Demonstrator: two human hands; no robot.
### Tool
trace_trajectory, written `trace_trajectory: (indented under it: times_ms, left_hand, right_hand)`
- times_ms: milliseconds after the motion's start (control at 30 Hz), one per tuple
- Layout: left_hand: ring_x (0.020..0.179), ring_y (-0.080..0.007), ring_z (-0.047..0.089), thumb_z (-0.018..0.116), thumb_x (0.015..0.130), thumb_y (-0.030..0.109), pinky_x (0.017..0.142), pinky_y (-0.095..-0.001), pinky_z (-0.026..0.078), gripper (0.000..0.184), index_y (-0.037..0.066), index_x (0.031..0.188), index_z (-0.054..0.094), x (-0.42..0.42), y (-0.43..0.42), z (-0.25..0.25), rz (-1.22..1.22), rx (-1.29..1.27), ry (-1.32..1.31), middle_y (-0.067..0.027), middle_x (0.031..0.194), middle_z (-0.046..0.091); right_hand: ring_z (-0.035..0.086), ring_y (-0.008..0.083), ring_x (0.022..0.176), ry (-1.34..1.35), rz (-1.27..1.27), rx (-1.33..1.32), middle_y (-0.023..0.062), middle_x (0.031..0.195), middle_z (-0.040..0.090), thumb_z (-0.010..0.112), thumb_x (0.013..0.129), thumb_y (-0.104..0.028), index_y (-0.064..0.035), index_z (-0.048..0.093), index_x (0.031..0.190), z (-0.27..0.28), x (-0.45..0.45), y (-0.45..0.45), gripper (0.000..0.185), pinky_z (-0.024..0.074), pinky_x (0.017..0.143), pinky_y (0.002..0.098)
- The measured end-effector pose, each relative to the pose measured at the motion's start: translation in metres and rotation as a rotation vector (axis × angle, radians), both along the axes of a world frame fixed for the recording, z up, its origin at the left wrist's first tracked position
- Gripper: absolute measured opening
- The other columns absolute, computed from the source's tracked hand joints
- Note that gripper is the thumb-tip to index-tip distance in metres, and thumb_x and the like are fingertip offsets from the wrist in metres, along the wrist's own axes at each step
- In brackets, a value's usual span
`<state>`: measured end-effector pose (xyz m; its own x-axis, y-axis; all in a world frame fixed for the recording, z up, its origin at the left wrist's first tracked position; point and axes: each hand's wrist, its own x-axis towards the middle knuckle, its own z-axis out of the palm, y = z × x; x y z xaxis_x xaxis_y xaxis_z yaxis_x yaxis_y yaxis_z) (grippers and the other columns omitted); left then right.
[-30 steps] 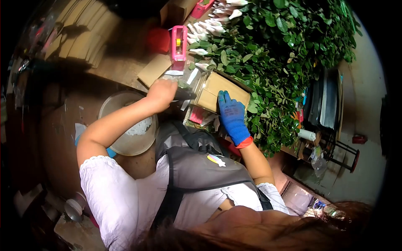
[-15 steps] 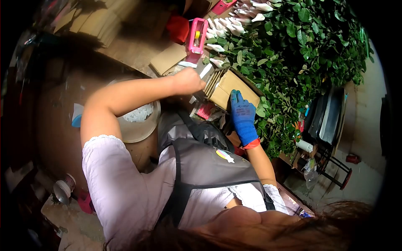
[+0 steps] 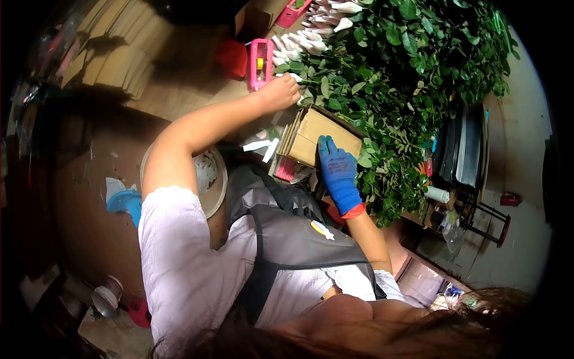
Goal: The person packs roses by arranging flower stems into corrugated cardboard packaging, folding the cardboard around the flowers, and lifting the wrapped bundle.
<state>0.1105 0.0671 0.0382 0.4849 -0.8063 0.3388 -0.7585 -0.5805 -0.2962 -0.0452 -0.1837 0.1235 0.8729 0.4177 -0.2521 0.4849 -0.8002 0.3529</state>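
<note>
My right hand (image 3: 338, 169), in a blue glove, lies with its fingers stretched out on the brown cardboard (image 3: 317, 134). The layered cardboard edges show at the left. My left hand (image 3: 281, 94) is bare, with fingers partly curled and slightly apart. It hovers beside the pale wrapped flower heads (image 3: 299, 45) at the edge of the leafy stems (image 3: 412, 102); nothing visible is in it. White strips (image 3: 270, 149) lie just left of the cardboard. A pink tape dispenser (image 3: 259, 63) with a yellow core stands beyond my left hand.
Several stacked cardboard sheets (image 3: 113, 54) lie at the far left, near a red object (image 3: 232, 58). A round tub (image 3: 222, 185) with white scraps sits under my left arm. Right of the stems stand a dark rack (image 3: 469, 149) and a white roll (image 3: 437, 194).
My left hand has moved away from the cardboard's left edge towards the flower heads, and its fingers have loosened. My right hand stays on the cardboard. The whole view has shifted.
</note>
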Motion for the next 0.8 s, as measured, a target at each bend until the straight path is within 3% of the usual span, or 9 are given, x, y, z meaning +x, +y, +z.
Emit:
trace_trajectory:
  times_ms: [133, 167, 267, 400, 467, 533, 600, 667, 800]
  left_hand:
    - [0.071, -0.0318, 0.068, 0.057, 0.086, 0.017, 0.064, -0.0470, 0.052, 0.010, 0.009, 0.086, 0.062, 0.021, -0.001, 0.005, 0.086, -0.001, 0.444, -0.0106, 0.072, 0.065]
    - [0.064, -0.0339, 0.068, 0.057, 0.086, 0.017, 0.057, -0.0493, 0.053, 0.011, 0.008, 0.090, 0.063, 0.022, 0.003, 0.006, 0.014, -0.119, 0.372, -0.0113, 0.067, 0.064]
    - [0.078, -0.0311, 0.069, 0.057, 0.086, 0.017, 0.072, -0.0471, 0.055, 0.012, 0.011, 0.093, 0.064, 0.018, -0.001, 0.007, 0.157, 0.004, 0.474, -0.0116, 0.076, 0.066]
    - [0.102, -0.0286, 0.059, 0.055, 0.086, 0.013, 0.104, -0.0520, 0.041, 0.018, 0.010, 0.101, 0.064, -0.012, 0.021, -0.009, 0.156, -0.219, 0.091, -0.0106, 0.097, 0.062]
    - [0.100, -0.0301, 0.058, 0.064, 0.079, 0.012, 0.103, -0.0542, 0.041, 0.028, 0.006, 0.106, 0.062, -0.040, 0.036, 0.035, 0.273, -0.294, 0.058, -0.0121, 0.095, 0.060]
    - [0.108, -0.0349, 0.055, 0.077, 0.075, 0.017, 0.107, -0.0527, 0.039, 0.045, 0.004, 0.115, 0.059, -0.076, 0.036, 0.077, 0.505, -0.317, 0.291, -0.0134, 0.100, 0.059]
    - [0.109, -0.0379, 0.054, 0.083, 0.074, 0.019, 0.110, -0.0532, 0.036, 0.060, 0.001, 0.123, 0.053, -0.107, 0.018, 0.097, 0.607, -0.622, 0.783, -0.0168, 0.106, 0.055]
    - [0.127, -0.0412, 0.047, 0.075, 0.086, 0.028, 0.112, -0.0519, 0.034, 0.054, -0.002, 0.126, 0.054, -0.138, -0.018, 0.113, 0.353, -0.944, 1.290, -0.0245, 0.129, 0.050]
    - [0.151, -0.0410, 0.020, 0.068, 0.088, 0.053, 0.121, -0.0508, 0.020, 0.078, -0.002, 0.139, 0.049, -0.158, -0.058, 0.097, -0.060, -0.654, 1.104, -0.0307, 0.151, 0.036]
  right_hand:
    - [0.066, 0.0209, 0.090, 0.005, -0.020, 0.038, 0.0106, 0.145, 0.055, 0.059, 0.087, -0.013, -0.0092, 0.045, 0.147, 0.001, -0.002, 0.000, 0.062, 0.0511, 0.074, 0.0382]
    - [0.066, 0.0219, 0.090, 0.009, -0.026, 0.065, 0.0121, 0.144, 0.055, 0.060, 0.086, -0.013, -0.0089, 0.046, 0.146, 0.000, -0.001, 0.000, 0.062, 0.0511, 0.075, 0.0384]
    - [0.067, 0.0229, 0.091, 0.010, -0.040, 0.193, 0.0123, 0.144, 0.055, 0.061, 0.085, -0.013, -0.0097, 0.047, 0.144, 0.005, -0.001, -0.003, 0.061, 0.0515, 0.076, 0.0396]
    - [0.068, 0.0291, 0.101, -0.008, -0.090, 0.629, 0.0122, 0.135, 0.062, 0.063, 0.089, -0.018, -0.0065, 0.056, 0.135, 0.030, -0.011, -0.015, 0.048, 0.0529, 0.086, 0.0423]
    - [0.062, 0.0357, 0.118, 0.030, -0.185, 0.893, 0.0182, 0.137, 0.059, 0.070, 0.088, -0.029, -0.0032, 0.052, 0.141, 0.038, -0.022, -0.016, 0.062, 0.0490, 0.100, 0.0440]
    - [0.056, 0.0383, 0.128, 0.057, -0.238, 1.094, 0.0224, 0.144, 0.053, 0.075, 0.084, -0.037, -0.0030, 0.044, 0.149, 0.048, -0.033, -0.001, 0.079, 0.0452, 0.108, 0.0449]
    - [0.045, 0.0406, 0.139, 0.242, -0.260, 1.174, 0.0272, 0.153, 0.041, 0.080, 0.077, -0.046, -0.0038, 0.026, 0.158, 0.059, -0.034, 0.014, 0.107, 0.0389, 0.115, 0.0445]
    - [0.048, 0.0427, 0.135, 0.258, -0.167, 1.291, 0.0275, 0.151, 0.042, 0.082, 0.074, -0.044, -0.0067, 0.016, 0.161, 0.050, -0.038, 0.024, 0.115, 0.0409, 0.113, 0.0455]
    - [0.058, 0.0425, 0.120, 0.261, -0.309, 1.303, 0.0259, 0.138, 0.052, 0.079, 0.076, -0.029, -0.0076, 0.021, 0.160, 0.051, -0.043, 0.007, 0.104, 0.0475, 0.102, 0.0467]
